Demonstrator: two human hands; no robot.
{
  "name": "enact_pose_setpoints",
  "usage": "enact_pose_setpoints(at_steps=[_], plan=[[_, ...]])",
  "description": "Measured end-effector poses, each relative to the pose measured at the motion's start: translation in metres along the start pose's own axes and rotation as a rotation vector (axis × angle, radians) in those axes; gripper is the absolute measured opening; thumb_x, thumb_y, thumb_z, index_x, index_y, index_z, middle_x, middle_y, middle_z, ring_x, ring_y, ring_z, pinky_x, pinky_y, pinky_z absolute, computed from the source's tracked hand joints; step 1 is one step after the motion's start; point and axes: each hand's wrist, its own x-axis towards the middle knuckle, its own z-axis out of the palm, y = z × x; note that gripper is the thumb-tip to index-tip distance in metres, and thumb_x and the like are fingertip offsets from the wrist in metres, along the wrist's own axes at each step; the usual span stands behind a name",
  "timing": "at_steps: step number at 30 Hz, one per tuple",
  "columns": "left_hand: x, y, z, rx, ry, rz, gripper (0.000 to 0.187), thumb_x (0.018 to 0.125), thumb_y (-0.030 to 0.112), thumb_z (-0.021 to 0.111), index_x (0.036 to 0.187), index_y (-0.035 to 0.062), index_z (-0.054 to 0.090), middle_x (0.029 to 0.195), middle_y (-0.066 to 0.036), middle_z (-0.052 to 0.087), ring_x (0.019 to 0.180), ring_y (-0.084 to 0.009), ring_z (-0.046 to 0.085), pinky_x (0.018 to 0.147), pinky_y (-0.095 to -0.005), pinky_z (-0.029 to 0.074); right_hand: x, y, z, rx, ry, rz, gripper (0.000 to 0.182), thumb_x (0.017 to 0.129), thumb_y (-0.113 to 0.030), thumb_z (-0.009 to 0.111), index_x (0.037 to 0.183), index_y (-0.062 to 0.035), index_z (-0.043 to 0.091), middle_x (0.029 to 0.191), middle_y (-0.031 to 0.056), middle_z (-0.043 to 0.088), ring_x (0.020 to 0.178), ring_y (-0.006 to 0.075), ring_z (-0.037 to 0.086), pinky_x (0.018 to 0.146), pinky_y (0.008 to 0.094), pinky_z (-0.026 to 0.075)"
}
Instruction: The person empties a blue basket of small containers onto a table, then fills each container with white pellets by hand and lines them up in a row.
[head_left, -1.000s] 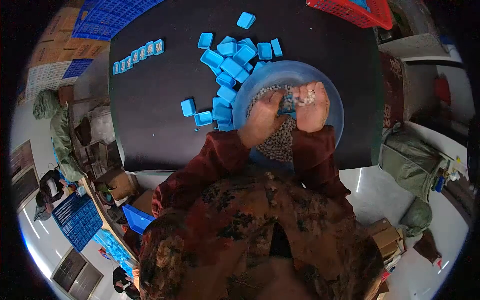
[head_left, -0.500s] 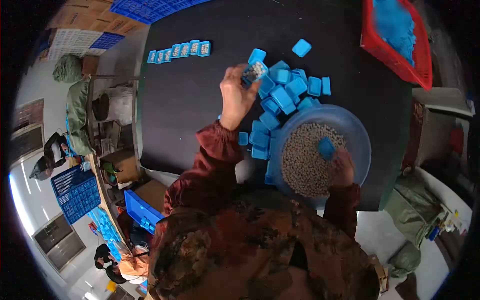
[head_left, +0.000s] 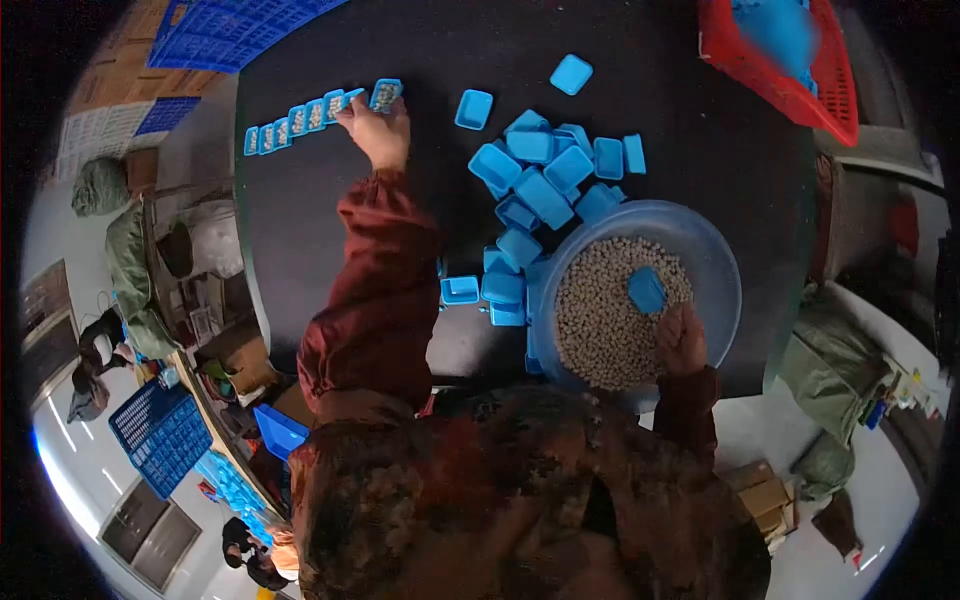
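My left hand [head_left: 378, 137] has its fingers and thumb about a small blue box [head_left: 387, 94] of pale round pellets, at the right end of a row of similar filled boxes [head_left: 297, 121]. Its fingers partly hide the neighbouring box in the row. On the right, my right hand [head_left: 683, 342] is closed over the pellets [head_left: 612, 310] in a large translucent blue bowl [head_left: 722, 290]. From its fingers a small blue scoop [head_left: 647, 290] extends; its grip end is hidden. Left of the bowl and behind it lies a heap of blue boxes [head_left: 544, 198].
One blue box [head_left: 474, 110] and another blue piece [head_left: 571, 75] lie apart from the heap. A red crate [head_left: 835, 95] with blue contents stands at the far right, a blue crate [head_left: 235, 30] at the far left. Other people [head_left: 98, 350] are in the background at left.
My left hand has carried the filled box from beside the heap leftward to the end of the row. My right hand and the scoop stay over the bowl. The view has shifted slightly.
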Motion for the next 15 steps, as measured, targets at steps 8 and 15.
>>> enact_pose_setpoints(at_steps=[8,15], plan=[[-0.209,0.211,0.012,-0.141,-1.205,0.738,0.041,0.067,0.006,0.064,0.105,0.0061,0.052,0.115,-0.011,0.043,0.099,-0.0285,0.047,0.081,-0.0398,0.042,0.006,-0.017,0.012,0.113,-0.080,-0.104,0.027,0.092,-0.029,0.036,0.070,-0.0139,0.043,0.053,-0.0039,0.024,0.045,0.0078,0.022,0.039,0.0255,0.022],[-0.259,0.208,0.041,0.394,-1.292,0.921,0.030,0.074,0.009,0.057,0.102,0.0012,0.050,0.112,-0.015,0.041,0.102,-0.0283,0.043,0.078,-0.0401,0.039,-0.009,-0.036,0.023,0.060,-0.208,-0.222,0.027,0.091,-0.030,0.037,0.070,-0.0131,0.044,0.054,-0.0039,0.027,0.044,0.0069,0.023,0.038,0.0237,0.022]])
